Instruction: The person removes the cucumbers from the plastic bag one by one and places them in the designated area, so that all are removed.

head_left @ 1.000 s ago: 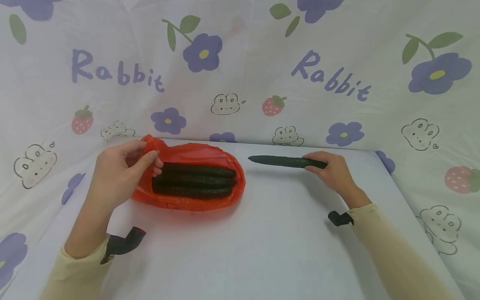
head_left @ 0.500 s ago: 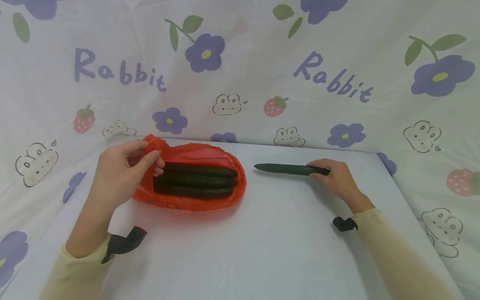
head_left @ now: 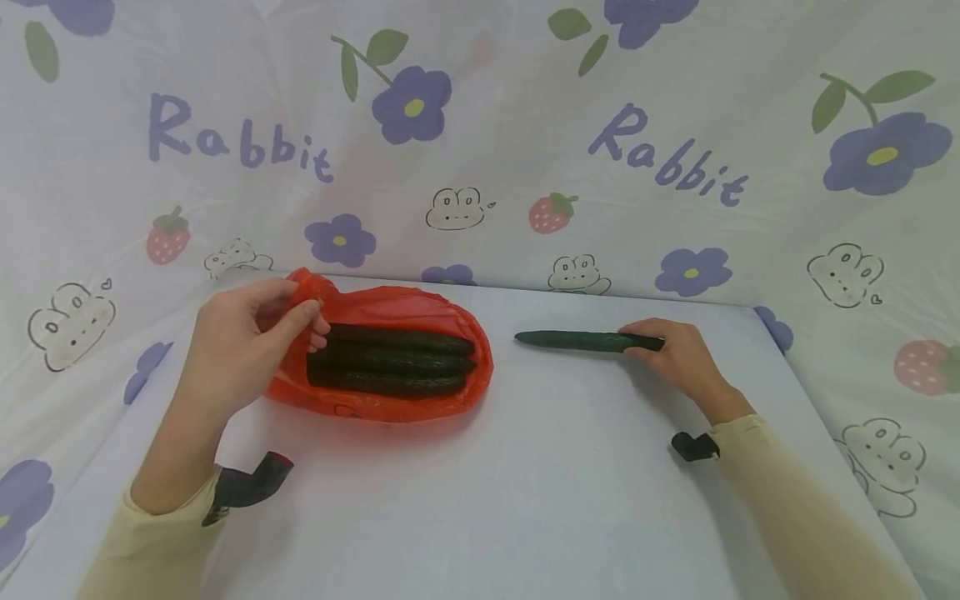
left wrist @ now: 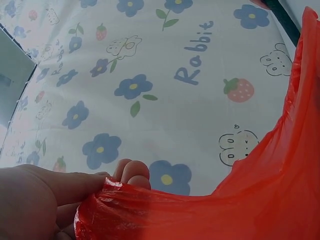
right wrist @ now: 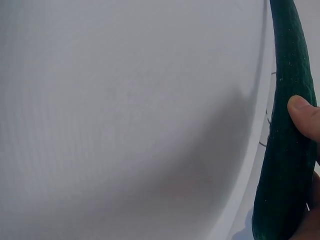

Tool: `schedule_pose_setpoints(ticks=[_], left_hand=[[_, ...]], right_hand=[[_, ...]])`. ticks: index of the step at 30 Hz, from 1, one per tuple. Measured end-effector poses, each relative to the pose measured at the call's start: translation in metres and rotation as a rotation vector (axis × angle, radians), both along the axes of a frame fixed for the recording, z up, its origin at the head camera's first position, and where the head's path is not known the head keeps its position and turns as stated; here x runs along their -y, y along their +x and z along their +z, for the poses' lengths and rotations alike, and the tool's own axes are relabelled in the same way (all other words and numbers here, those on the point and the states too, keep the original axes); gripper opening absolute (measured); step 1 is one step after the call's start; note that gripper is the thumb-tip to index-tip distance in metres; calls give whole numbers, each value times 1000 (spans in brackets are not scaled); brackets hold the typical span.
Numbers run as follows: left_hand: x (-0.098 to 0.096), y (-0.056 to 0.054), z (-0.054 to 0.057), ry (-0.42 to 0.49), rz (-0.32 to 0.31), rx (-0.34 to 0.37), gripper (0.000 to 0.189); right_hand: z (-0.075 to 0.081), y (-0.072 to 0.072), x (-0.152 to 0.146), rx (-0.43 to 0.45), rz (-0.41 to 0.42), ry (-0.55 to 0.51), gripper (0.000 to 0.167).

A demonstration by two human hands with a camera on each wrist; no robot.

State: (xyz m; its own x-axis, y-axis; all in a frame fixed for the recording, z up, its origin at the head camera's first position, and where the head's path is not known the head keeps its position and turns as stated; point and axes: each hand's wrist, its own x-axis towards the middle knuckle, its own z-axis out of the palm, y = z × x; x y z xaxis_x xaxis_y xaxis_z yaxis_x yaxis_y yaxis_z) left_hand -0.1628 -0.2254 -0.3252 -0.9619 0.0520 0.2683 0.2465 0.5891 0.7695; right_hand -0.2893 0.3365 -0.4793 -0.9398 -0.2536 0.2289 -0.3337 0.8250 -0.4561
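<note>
On the left of the table lies a red plastic bag point(head_left: 420, 307) with its mouth spread; 3 dark green cucumbers point(head_left: 390, 360) rest side by side in it. My left hand point(head_left: 243, 346) pinches the bag's gathered left edge between thumb and fingers, and the left wrist view shows the red film point(left wrist: 165, 210) bunched there. To the right of the bag, my right hand point(head_left: 678, 358) grips a single cucumber point(head_left: 570, 340) near its right end. Its pointed end faces the bag, with a gap between them. The right wrist view shows the thumb point(right wrist: 304, 115) against the cucumber's skin.
A white table point(head_left: 480, 508) spreads beneath both hands. Behind it hangs a pale cloth point(head_left: 495, 108) printed with flowers, strawberries, rabbits and lettering. A dark device is strapped at each wrist.
My right hand has moved slightly right and toward me, carrying the cucumber lower in the head view. My left hand keeps its pinch on the bag, almost unmoved.
</note>
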Motion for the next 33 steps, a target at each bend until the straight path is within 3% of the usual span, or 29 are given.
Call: schedule_pose_setpoints(ticks=[15,33], left_hand=[[0,1,0,-4,6,18,25],[0,1,0,-14,8,13,23]], right_hand=[[0,-9,-2,127,-18,49,37],[-2,-9,2,204,-56,85,44]])
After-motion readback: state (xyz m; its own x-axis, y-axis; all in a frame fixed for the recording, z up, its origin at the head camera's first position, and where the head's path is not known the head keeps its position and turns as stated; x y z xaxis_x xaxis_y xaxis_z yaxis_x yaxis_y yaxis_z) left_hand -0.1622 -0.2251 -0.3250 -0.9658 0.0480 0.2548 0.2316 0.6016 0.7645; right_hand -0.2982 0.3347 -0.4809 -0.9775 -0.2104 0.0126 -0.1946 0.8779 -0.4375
